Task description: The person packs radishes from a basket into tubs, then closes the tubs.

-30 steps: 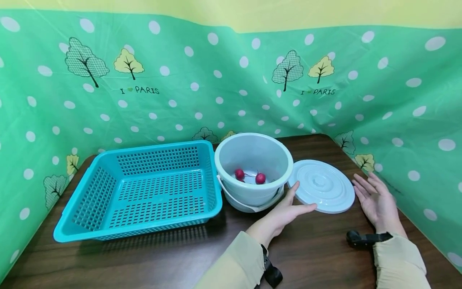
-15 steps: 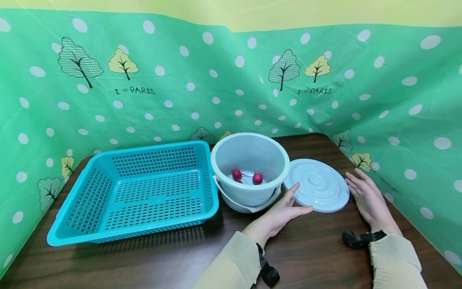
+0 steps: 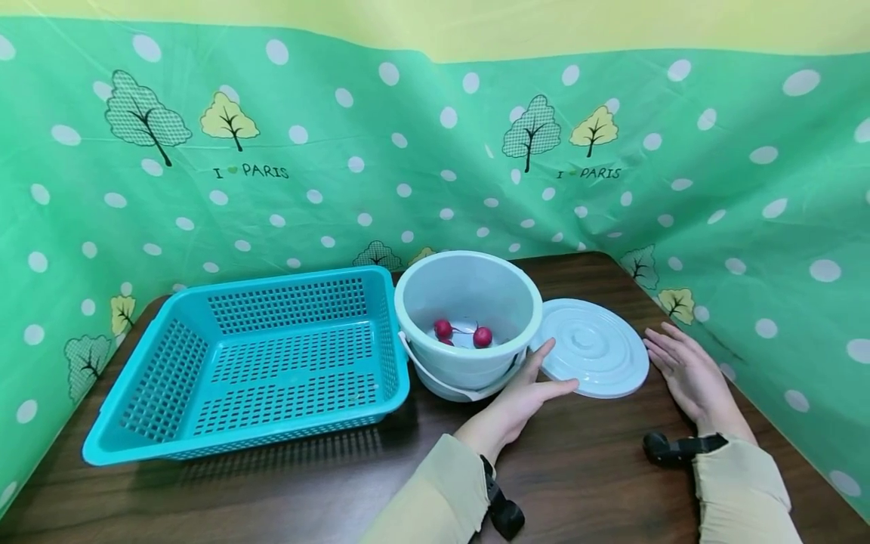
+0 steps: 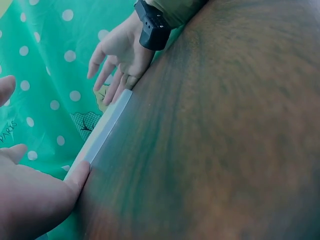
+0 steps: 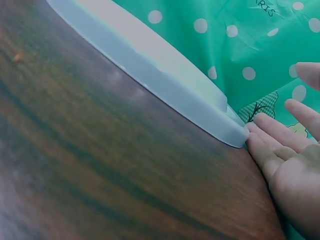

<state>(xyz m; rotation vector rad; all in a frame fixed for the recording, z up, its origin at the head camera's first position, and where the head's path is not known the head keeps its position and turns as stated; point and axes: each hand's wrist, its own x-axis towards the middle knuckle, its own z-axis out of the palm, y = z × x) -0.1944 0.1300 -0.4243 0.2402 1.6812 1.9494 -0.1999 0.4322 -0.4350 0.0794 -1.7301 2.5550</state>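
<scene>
A round pale blue lid (image 3: 598, 347) lies flat on the dark wooden table (image 3: 598, 468), right of a matching bucket (image 3: 448, 370). My left hand (image 3: 515, 404) is at the lid's near left edge, close to the bucket, thumb and fingers spread; in the left wrist view one of its fingers (image 4: 80, 175) touches the rim. At the lid's right edge is my right hand (image 3: 696, 381), fingers extended. Its fingertips (image 5: 254, 140) meet the rim in the right wrist view. Inside the bucket are a few red radishes (image 3: 482, 337), one partly hidden by the front wall.
A turquoise perforated basket (image 3: 245, 438) stands left of the bucket, nearly touching it. The bucket's handle (image 3: 435, 381) hangs down in front. A green dotted cloth (image 3: 326, 204) rises behind the table and along its right side.
My right hand has turned and moved in to the lid's right edge. The lid seems to have shifted slightly left, towards the bucket. The view has swung slightly right.
</scene>
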